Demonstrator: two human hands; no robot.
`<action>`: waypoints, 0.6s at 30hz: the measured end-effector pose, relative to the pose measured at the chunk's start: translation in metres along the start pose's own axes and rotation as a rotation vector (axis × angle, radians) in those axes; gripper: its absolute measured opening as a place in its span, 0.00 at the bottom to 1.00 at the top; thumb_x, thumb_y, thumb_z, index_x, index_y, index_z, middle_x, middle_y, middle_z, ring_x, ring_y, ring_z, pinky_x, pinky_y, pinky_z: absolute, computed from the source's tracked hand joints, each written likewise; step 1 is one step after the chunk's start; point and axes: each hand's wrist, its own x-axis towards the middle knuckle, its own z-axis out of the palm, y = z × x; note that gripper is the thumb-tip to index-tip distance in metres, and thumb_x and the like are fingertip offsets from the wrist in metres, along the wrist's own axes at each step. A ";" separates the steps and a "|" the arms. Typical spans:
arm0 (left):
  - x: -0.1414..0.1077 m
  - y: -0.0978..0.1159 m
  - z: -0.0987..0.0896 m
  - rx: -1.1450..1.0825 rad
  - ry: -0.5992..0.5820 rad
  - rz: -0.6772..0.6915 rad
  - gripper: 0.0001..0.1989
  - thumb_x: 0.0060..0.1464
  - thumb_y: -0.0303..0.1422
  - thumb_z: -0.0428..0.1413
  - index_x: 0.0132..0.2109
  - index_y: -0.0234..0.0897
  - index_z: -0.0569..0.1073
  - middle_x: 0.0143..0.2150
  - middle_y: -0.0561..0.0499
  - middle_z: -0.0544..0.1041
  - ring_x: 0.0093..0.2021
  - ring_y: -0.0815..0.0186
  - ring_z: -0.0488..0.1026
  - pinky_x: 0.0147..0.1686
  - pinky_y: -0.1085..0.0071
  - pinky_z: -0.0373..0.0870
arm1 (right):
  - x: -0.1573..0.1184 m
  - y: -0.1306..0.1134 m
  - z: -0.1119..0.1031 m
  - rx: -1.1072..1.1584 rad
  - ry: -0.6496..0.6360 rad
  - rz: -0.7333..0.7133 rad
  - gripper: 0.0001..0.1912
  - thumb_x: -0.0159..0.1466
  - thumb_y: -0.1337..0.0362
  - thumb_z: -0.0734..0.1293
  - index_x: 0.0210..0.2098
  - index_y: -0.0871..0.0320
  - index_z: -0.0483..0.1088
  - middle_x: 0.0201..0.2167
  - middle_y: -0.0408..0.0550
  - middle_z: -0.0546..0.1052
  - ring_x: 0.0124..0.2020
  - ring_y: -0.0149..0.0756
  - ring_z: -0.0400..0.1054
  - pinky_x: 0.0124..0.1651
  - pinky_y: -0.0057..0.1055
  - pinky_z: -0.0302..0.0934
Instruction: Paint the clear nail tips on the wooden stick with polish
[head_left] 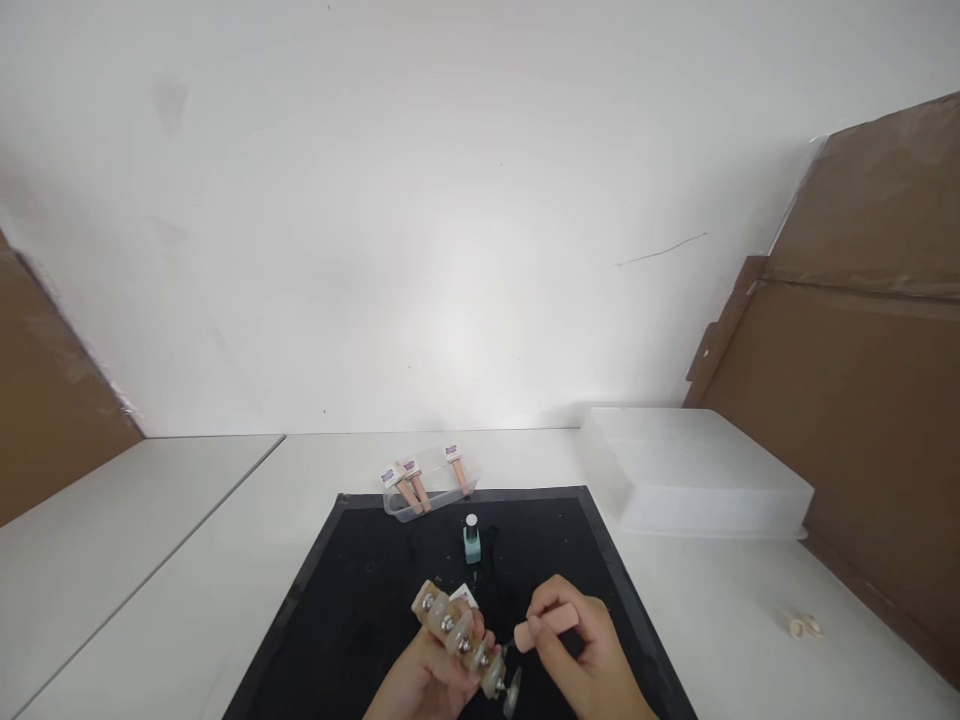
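Above the black mat, beige strip: held at a slant in the left hand, with upper end toward the far left and lower end toward the right hand.
Round metal studs: set in a row along the strip, alternating with translucent pieces.
Left grip: closed around the strip from below, with fingertips showing along the right side.
Clear oval piece: located at the lower end of the strip, standing out to the right.
Peach handle: pinched between thumb and fingers of the right hand, with a narrow dark tip directed at the lower end of the strip; cannot tell whether in contact.
White tag: visible just beyond the strip, partly hidden; cannot tell whether held or lying on the mat.
Teal bottle: stands upright on the mat, beyond both hands, under a dark cap with a pale top.
Clear tray: overlaps the far edge of the mat; contains three peach sticks with white labels, two close together at left, one apart at right.
White box: rests on the white table, right of the mat, near a brown panel.
Pale rings: lie on the table, nearer than the box.
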 end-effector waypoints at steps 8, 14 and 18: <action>-0.004 0.000 0.003 0.015 0.033 0.000 0.16 0.29 0.11 0.50 0.25 0.35 0.69 0.27 0.56 0.70 0.34 0.69 0.68 0.44 0.70 0.57 | -0.001 -0.001 -0.002 -0.001 0.056 -0.037 0.07 0.58 0.67 0.61 0.23 0.57 0.65 0.16 0.42 0.73 0.18 0.32 0.64 0.22 0.24 0.58; 0.000 0.001 0.002 0.028 -0.024 0.000 0.16 0.28 0.12 0.49 0.26 0.35 0.70 0.27 0.55 0.70 0.33 0.70 0.67 0.42 0.72 0.57 | -0.010 -0.006 -0.001 -0.043 0.008 -0.061 0.04 0.55 0.67 0.63 0.24 0.56 0.69 0.15 0.42 0.71 0.16 0.31 0.62 0.20 0.24 0.56; 0.001 -0.001 0.000 -0.003 -0.030 0.000 0.17 0.27 0.12 0.49 0.26 0.35 0.69 0.27 0.56 0.71 0.33 0.70 0.67 0.43 0.71 0.57 | -0.008 -0.004 0.001 -0.058 0.001 -0.044 0.04 0.54 0.68 0.63 0.24 0.56 0.68 0.15 0.41 0.70 0.15 0.30 0.61 0.18 0.23 0.54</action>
